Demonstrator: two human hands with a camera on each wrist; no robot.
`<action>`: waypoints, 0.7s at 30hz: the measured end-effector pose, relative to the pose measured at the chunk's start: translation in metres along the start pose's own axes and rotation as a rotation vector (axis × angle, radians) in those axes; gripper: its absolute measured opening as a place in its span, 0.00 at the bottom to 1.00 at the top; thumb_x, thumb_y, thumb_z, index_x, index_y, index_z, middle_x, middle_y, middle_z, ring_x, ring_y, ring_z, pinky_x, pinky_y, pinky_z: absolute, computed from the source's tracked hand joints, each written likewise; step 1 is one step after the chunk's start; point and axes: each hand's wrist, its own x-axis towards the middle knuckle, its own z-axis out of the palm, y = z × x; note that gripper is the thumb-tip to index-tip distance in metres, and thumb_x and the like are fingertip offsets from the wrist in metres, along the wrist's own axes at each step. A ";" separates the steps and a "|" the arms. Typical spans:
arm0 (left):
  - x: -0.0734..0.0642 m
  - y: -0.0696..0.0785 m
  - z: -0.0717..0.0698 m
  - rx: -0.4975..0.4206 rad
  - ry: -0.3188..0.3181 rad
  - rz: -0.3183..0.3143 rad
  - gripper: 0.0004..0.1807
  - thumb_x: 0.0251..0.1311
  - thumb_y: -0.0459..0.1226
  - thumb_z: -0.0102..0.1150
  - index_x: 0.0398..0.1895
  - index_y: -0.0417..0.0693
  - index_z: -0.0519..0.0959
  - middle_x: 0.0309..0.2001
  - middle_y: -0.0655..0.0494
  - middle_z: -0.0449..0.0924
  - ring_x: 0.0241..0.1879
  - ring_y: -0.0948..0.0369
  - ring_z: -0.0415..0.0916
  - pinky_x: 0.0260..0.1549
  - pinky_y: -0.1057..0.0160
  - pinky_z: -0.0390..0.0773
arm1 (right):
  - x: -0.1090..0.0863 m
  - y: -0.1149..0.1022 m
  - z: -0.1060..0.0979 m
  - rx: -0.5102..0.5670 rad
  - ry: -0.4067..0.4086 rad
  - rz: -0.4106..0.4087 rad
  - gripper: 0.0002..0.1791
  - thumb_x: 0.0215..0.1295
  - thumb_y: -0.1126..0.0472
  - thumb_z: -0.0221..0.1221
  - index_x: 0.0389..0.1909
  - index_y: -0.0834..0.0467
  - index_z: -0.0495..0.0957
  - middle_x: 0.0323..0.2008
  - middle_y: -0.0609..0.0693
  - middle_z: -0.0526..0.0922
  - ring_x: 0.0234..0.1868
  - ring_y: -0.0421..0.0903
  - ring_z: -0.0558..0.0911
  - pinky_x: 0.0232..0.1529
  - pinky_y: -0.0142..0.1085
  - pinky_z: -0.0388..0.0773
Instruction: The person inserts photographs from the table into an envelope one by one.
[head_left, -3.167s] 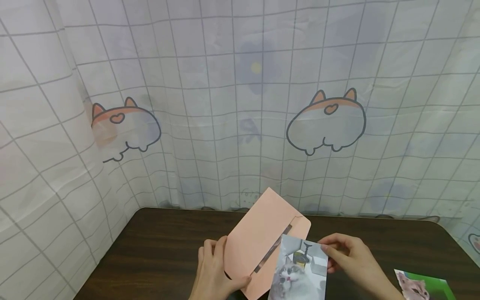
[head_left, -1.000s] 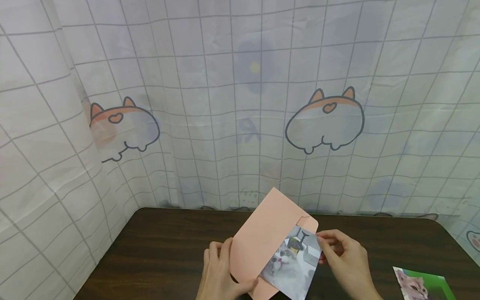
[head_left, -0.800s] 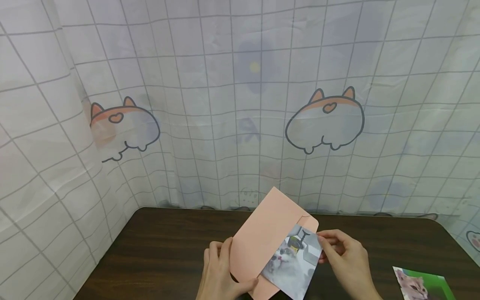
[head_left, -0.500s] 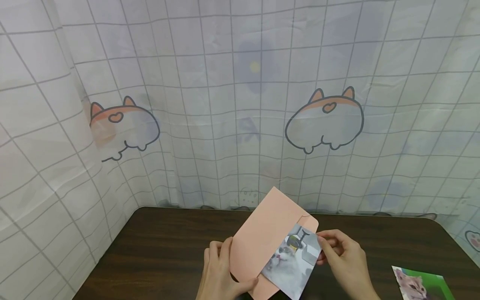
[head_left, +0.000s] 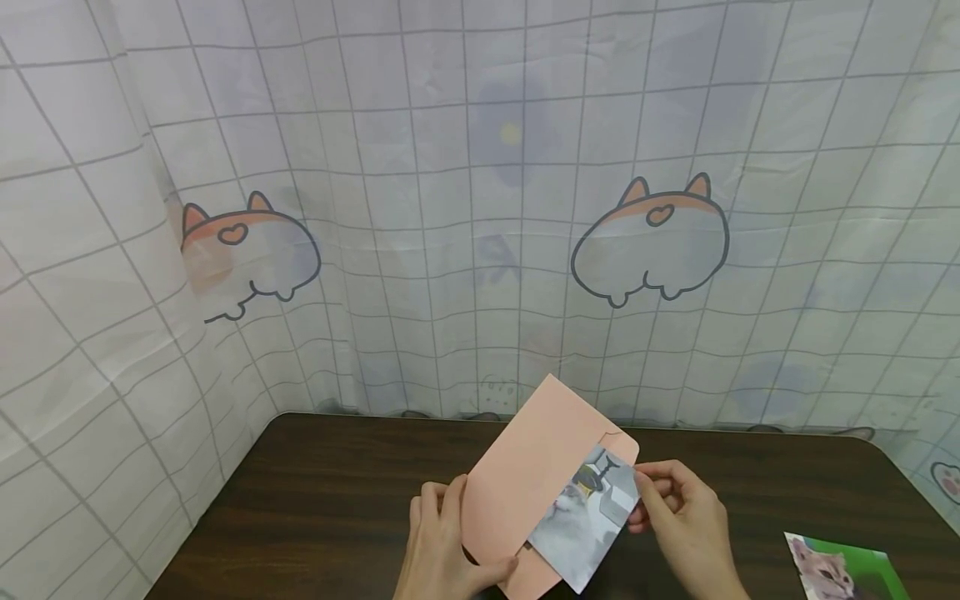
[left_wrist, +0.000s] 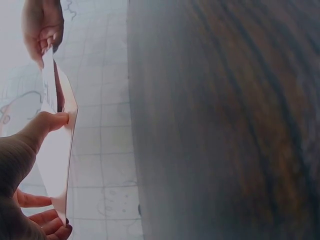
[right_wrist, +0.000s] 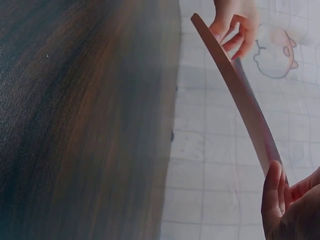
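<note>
A pink envelope (head_left: 525,475) is held tilted above the table, its opening toward the right. My left hand (head_left: 442,542) grips its lower left side; in the left wrist view the thumb (left_wrist: 47,122) presses one face while the fingers curl behind. Partly inside the envelope sits a photo card (head_left: 588,521) of a grey-and-white cat, its left portion hidden. My right hand (head_left: 686,521) pinches the card's upper right corner between thumb and fingers. In the right wrist view the envelope (right_wrist: 240,100) shows nearly edge-on between both hands.
Another photo card (head_left: 843,571), with a cat on green, lies on the dark wooden table (head_left: 315,508) at the right, cut off by the frame's bottom. A white checked curtain (head_left: 420,208) with cartoon animals hangs behind the table.
Over these seconds the cat photo card has moved leftward from in front of the envelope into its opening, and slightly deeper since half a second ago. The envelope has shifted slightly right.
</note>
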 end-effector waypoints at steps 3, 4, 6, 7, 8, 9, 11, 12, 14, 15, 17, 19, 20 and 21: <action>0.000 0.000 0.000 -0.004 -0.004 -0.002 0.53 0.35 0.59 0.85 0.64 0.41 0.76 0.45 0.53 0.66 0.43 0.57 0.61 0.35 0.57 0.74 | -0.001 0.000 0.002 0.019 -0.002 0.003 0.08 0.75 0.69 0.60 0.48 0.71 0.80 0.22 0.51 0.83 0.17 0.39 0.82 0.24 0.34 0.84; 0.000 0.000 0.000 -0.005 -0.003 0.001 0.53 0.35 0.59 0.85 0.64 0.41 0.75 0.45 0.53 0.66 0.43 0.57 0.61 0.35 0.57 0.74 | -0.001 0.000 0.002 0.023 -0.003 0.005 0.08 0.75 0.69 0.60 0.48 0.71 0.80 0.22 0.51 0.83 0.17 0.39 0.82 0.24 0.34 0.84; -0.001 0.000 0.000 -0.006 0.002 0.008 0.54 0.35 0.60 0.85 0.64 0.41 0.75 0.45 0.53 0.65 0.43 0.57 0.61 0.36 0.57 0.74 | -0.001 0.000 0.003 0.026 -0.004 0.005 0.08 0.75 0.70 0.60 0.48 0.71 0.80 0.22 0.51 0.83 0.17 0.39 0.82 0.23 0.34 0.84; -0.002 0.001 0.001 -0.006 0.005 0.012 0.54 0.34 0.61 0.85 0.64 0.41 0.75 0.45 0.53 0.65 0.43 0.57 0.61 0.36 0.57 0.74 | -0.001 0.000 0.004 0.027 -0.007 0.003 0.08 0.75 0.70 0.60 0.48 0.71 0.80 0.22 0.51 0.83 0.17 0.39 0.82 0.23 0.34 0.84; -0.002 0.001 0.001 -0.004 0.008 0.016 0.55 0.34 0.61 0.85 0.64 0.41 0.75 0.45 0.54 0.65 0.43 0.57 0.61 0.36 0.57 0.74 | -0.001 0.000 0.004 0.027 -0.008 0.003 0.08 0.75 0.70 0.60 0.48 0.71 0.80 0.22 0.51 0.83 0.17 0.39 0.82 0.23 0.34 0.84; -0.003 0.001 0.001 -0.002 0.010 0.019 0.55 0.34 0.62 0.85 0.64 0.41 0.75 0.45 0.54 0.65 0.43 0.57 0.61 0.36 0.57 0.74 | 0.000 0.000 0.004 0.025 -0.010 0.002 0.07 0.75 0.70 0.60 0.47 0.71 0.80 0.22 0.51 0.83 0.17 0.39 0.82 0.23 0.34 0.84; -0.003 0.001 0.001 -0.001 0.017 0.023 0.56 0.33 0.62 0.85 0.64 0.41 0.75 0.45 0.54 0.65 0.43 0.57 0.62 0.36 0.57 0.74 | 0.000 -0.001 0.006 0.025 -0.014 0.001 0.07 0.74 0.70 0.60 0.47 0.70 0.80 0.22 0.51 0.83 0.17 0.39 0.82 0.23 0.34 0.84; -0.003 0.001 0.001 -0.001 0.020 0.023 0.56 0.32 0.62 0.85 0.64 0.41 0.75 0.45 0.54 0.65 0.43 0.57 0.62 0.36 0.58 0.74 | 0.000 -0.002 0.006 0.023 -0.016 -0.002 0.07 0.75 0.70 0.60 0.47 0.70 0.80 0.22 0.51 0.83 0.17 0.40 0.82 0.23 0.34 0.84; -0.002 0.001 0.002 -0.001 0.023 0.023 0.55 0.32 0.62 0.85 0.64 0.41 0.76 0.45 0.55 0.65 0.43 0.58 0.62 0.36 0.58 0.74 | 0.000 -0.003 0.007 0.022 -0.020 -0.003 0.07 0.75 0.69 0.60 0.47 0.69 0.80 0.21 0.51 0.82 0.17 0.40 0.82 0.23 0.35 0.83; -0.002 0.001 0.002 -0.005 0.023 0.022 0.55 0.32 0.62 0.85 0.63 0.42 0.76 0.44 0.55 0.65 0.42 0.58 0.62 0.36 0.58 0.74 | 0.000 -0.003 0.007 0.023 -0.021 -0.006 0.07 0.75 0.69 0.60 0.47 0.69 0.80 0.21 0.51 0.82 0.17 0.40 0.82 0.22 0.35 0.83; -0.002 0.000 0.002 -0.014 0.016 0.017 0.54 0.33 0.61 0.85 0.63 0.42 0.76 0.44 0.55 0.65 0.42 0.58 0.61 0.36 0.58 0.74 | 0.000 -0.003 0.008 0.022 -0.023 -0.014 0.07 0.75 0.69 0.60 0.47 0.69 0.80 0.21 0.51 0.82 0.16 0.39 0.81 0.22 0.34 0.83; -0.001 0.000 0.002 -0.028 0.005 0.015 0.53 0.34 0.61 0.84 0.63 0.42 0.76 0.44 0.56 0.65 0.42 0.59 0.61 0.36 0.59 0.73 | -0.001 -0.003 0.009 0.020 -0.024 -0.022 0.07 0.74 0.69 0.61 0.47 0.69 0.80 0.21 0.51 0.81 0.15 0.39 0.81 0.21 0.34 0.83; -0.001 0.000 0.001 -0.034 -0.002 0.017 0.53 0.34 0.61 0.84 0.64 0.42 0.76 0.44 0.56 0.65 0.42 0.59 0.60 0.36 0.59 0.73 | -0.001 -0.003 0.009 0.018 -0.024 -0.026 0.06 0.74 0.69 0.61 0.47 0.69 0.80 0.21 0.51 0.81 0.15 0.39 0.80 0.21 0.34 0.82; -0.001 -0.001 0.001 -0.037 -0.008 0.022 0.53 0.35 0.62 0.83 0.64 0.42 0.76 0.44 0.56 0.65 0.42 0.59 0.60 0.36 0.60 0.72 | -0.001 -0.003 0.009 0.014 -0.026 -0.029 0.06 0.74 0.69 0.61 0.47 0.69 0.80 0.21 0.50 0.81 0.15 0.38 0.80 0.21 0.34 0.82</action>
